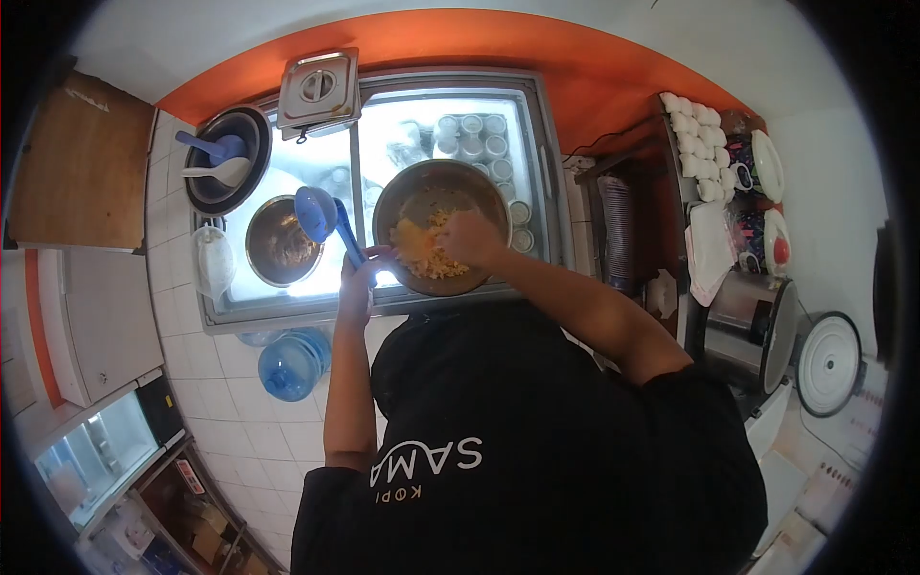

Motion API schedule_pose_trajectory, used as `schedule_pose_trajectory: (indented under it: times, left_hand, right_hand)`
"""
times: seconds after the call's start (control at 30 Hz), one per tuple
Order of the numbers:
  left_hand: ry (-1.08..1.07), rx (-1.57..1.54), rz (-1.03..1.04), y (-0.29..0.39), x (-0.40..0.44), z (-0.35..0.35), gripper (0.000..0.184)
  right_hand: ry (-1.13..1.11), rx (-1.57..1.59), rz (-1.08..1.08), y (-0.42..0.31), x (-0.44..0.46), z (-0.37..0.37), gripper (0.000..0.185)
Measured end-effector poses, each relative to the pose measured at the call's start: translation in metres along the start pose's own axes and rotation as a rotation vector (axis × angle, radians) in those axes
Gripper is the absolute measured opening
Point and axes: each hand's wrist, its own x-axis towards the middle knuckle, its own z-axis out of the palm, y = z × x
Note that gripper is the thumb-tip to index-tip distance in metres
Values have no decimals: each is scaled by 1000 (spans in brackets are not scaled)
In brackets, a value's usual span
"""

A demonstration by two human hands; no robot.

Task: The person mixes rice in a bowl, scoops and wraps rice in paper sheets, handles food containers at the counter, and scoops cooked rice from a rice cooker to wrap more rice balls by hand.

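A large metal mixing bowl (391,192) stands on the glass-topped freezer, holding a crumbly yellow and pale food mixture (436,265). My right hand (471,240) reaches into this bowl from the right, over the mixture. Its fingertips are blurred and partly hidden, so their grip does not show. At the bowl's left side, my left hand (359,271) is closed around the handle of a blue ladle (314,213). The ladle's head points up and away from me. Part of the left hand is against or very near the bowl's rim; contact is hard to judge.
A smaller metal bowl (284,240) sits left on the freezer (565,230), below a dark basin (225,196) holding ladles. A lidded steel container (319,88) is at the back. Blue water jugs (292,366) stand on the floor. Stacked cups (692,134) and a cooker (752,326) are right.
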Motion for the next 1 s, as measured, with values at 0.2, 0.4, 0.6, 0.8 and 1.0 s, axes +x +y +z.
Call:
schedule_pose_trajectory:
  times: [0.2,0.4,0.6,0.8,1.0]
  left_hand:
    - [63,-64,18,14,-9,8,33]
    - [-12,-42,23,8,-7,4,34]
    - [34,-26,0,17,-11,11,35]
    - [28,-25,-28,14,-9,8,35]
    - [15,-44,-21,9,-5,6,33]
  right_hand:
    - [47,-208,46,7,18,-8,21]
    - [-10,-423,-55,41,2,-56,17]
    - [-438,-224,286,24,13,-62,19]
    - [-554,596,714,49,13,-9,18]
    - [-441,1153,931,62,10,-39,21]
